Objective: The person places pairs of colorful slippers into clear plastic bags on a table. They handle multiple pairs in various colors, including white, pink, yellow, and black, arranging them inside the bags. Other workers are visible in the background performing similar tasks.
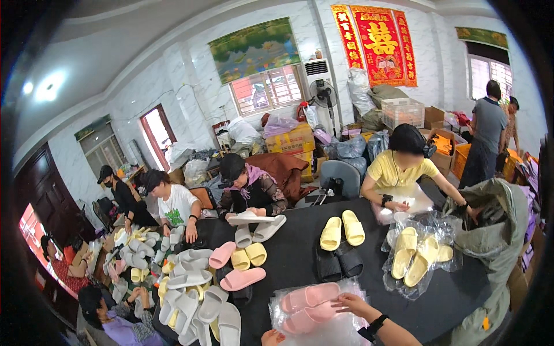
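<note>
A pair of pink slide slippers lies side by side with clear plastic bags around and under it; I cannot tell how far the pair is inside a bag. My right hand, with a black band on its wrist, is open, its fingers stretched toward the slippers' right end. At the lower edge, my left hand shows only in part, fingers closed at the bag's near left edge. Just beyond lie black slippers, with yellow slippers above them.
Grey slippers pile up on the left of the black table. Loose pink slippers lie nearby. Bagged yellow slippers are on the right, before a person in yellow. Another person across holds slippers. A large grey-green sack hangs at the right edge.
</note>
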A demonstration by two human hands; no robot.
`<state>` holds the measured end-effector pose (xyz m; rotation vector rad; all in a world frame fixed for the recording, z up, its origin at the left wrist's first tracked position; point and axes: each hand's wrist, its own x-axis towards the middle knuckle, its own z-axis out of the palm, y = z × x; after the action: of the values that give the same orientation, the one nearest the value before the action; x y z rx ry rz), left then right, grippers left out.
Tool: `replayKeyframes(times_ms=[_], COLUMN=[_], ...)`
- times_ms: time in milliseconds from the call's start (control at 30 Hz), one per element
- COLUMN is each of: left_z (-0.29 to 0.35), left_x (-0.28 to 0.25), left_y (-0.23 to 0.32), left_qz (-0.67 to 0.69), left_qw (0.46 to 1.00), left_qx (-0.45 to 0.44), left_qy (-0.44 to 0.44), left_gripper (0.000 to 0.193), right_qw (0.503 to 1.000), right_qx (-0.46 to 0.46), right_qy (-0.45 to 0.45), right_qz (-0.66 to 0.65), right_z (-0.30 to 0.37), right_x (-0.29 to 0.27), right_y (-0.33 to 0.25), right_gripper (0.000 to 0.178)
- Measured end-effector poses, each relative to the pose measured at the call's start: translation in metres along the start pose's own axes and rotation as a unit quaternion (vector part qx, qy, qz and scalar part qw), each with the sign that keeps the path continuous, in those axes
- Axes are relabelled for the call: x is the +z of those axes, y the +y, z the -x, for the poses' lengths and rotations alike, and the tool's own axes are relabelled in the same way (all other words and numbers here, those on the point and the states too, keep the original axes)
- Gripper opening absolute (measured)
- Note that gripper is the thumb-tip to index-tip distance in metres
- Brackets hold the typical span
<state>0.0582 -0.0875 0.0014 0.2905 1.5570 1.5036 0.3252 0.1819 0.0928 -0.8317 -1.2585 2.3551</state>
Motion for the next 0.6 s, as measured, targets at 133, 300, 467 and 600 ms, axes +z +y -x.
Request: replayKeyframes(times_ms=[133,300,467,600], left_z=[0.001,0.027,0.039,0.034], left_x=[-0.001,-0.006,-0.048,-0.034], left_y=[-0.004,0.018,-0.015,-0.016], left_qz=[0.002,-0.009,-0.015,-0.193], left_qw=[0.996,0.995,0.998,0.976], left_qx=[0.073,0.072,-0.057,-0.013], left_qy=[0.049,0.065,-0.006,-0.099], left_gripper=[0.030,0.027,0.035,0.015], right_qw=[0.997,0.992,0.998,0.997], right_qx=[-0.075,-0.112,-0.058,0.017], right_qy=[-0.004,-0.014,-0.021,0.004], right_qz=[-0.014,-0.060,-0.023,0.073], right_z=[0.006,0.037,0.074,0.107], right_x=[0.008,0.022,0.002,-0.030], right_y=[-0.009,-0.016,0.022,0.070], right_gripper=[0.026,0.029,0.033,0.054])
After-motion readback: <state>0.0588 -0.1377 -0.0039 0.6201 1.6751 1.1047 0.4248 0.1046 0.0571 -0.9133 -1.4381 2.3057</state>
